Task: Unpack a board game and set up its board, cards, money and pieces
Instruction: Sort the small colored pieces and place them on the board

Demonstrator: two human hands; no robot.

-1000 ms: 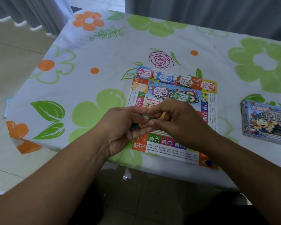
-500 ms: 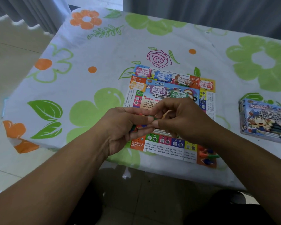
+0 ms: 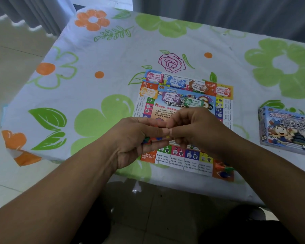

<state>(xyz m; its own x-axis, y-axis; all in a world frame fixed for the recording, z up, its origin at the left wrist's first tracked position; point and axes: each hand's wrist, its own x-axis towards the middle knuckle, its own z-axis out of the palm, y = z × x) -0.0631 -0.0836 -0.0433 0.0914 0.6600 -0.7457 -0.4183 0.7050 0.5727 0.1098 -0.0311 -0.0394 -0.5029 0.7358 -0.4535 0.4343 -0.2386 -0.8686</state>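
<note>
Midway through the set-up, the game board [image 3: 181, 161] lies flat and unfolded on the floral tablecloth [image 3: 95, 55], close to the table's near edge; seven small stacks of play money [image 3: 176, 82] sit on its far half, four in a row along the far edge and three just below them; a few coloured playing pieces [image 3: 224, 169] rest on its near right corner. The left hand [image 3: 130, 141] curls around a cluster of small coloured pieces [image 3: 146, 140]. The right hand [image 3: 195, 129] meets it fingertip to fingertip above the board, pinching narrowly on what looks like a yellow piece [image 3: 167, 137], mostly hidden. By this view the board and money appear done, the pieces are part placed, and no separate cards can be made out. The board is almost square, its print upright to the person, its near edge running left to right and dipping slightly to the right; the game box [image 3: 287, 131] lies well apart on the right, cover up, long axis across the table, partly out of view.
</note>
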